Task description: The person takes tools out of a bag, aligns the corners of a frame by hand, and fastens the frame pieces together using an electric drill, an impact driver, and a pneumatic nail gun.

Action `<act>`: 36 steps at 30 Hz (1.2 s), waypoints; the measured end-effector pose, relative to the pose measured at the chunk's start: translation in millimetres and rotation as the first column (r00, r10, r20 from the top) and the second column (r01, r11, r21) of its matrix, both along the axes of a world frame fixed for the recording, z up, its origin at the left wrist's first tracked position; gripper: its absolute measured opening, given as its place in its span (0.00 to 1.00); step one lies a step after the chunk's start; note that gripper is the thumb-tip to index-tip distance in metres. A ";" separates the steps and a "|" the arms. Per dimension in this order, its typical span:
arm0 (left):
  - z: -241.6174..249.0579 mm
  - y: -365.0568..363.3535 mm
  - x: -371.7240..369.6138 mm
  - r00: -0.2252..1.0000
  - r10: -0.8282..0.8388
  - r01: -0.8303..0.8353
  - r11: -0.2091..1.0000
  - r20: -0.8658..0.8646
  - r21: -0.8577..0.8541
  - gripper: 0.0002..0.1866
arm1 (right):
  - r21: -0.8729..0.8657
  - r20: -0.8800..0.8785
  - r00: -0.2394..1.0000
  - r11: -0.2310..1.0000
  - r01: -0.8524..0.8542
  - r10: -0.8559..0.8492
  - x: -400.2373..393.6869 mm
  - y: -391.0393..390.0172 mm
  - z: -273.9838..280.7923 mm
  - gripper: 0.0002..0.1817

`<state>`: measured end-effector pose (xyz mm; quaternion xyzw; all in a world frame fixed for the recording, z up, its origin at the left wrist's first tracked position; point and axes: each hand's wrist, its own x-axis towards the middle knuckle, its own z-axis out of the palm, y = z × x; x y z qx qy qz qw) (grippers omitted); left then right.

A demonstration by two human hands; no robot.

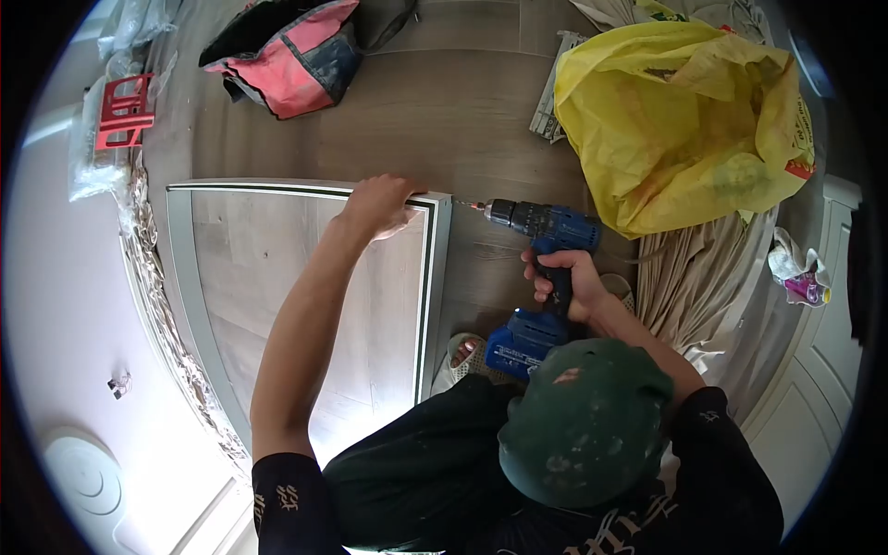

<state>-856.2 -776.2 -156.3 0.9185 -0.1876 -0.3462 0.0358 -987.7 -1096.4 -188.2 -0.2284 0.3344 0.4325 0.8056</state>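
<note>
- Gripping the blue drill in the head view, the right hand is wrapping almost fully closed around the handle.
- The drill's bit is pointing leftward at the corner of the pale frame, its tip sitting just beside the outer edge; whether it is touching, I cannot tell.
- The drill's long axis is running nearly in line with the frame's far bar and crosswise to the right bar, which is stretching back toward the person.
- The left hand, nearer to the frame, is curling partly closed over the far bar near that corner.
- The frame is extending leftward from the bit, the floor showing through its opening.
</note>
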 end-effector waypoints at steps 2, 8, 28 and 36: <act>-0.1 -5.4 -0.2 1.000 0.002 -0.002 1.000 0.008 0.010 0.20 | 0.059 -0.044 0.999 0.998 -0.016 0.018 -0.2 4.1 -5.4 0.17; 5.1 -13.9 -3.0 0.997 0.054 -0.054 0.999 0.049 -0.010 0.27 | 0.110 -0.085 0.996 0.994 0.005 0.004 -1.5 7.1 -7.3 0.17; -3.7 -11.9 -5.5 0.997 0.029 -0.028 1.000 0.073 -0.011 0.25 | 0.224 -0.042 0.999 0.975 -0.004 0.014 -3.9 10.7 -27.9 0.09; -0.8 -13.6 -6.0 0.994 0.020 -0.014 0.999 0.104 -0.051 0.27 | 0.236 -0.034 0.999 0.972 -0.019 0.028 -0.3 8.1 -36.4 0.08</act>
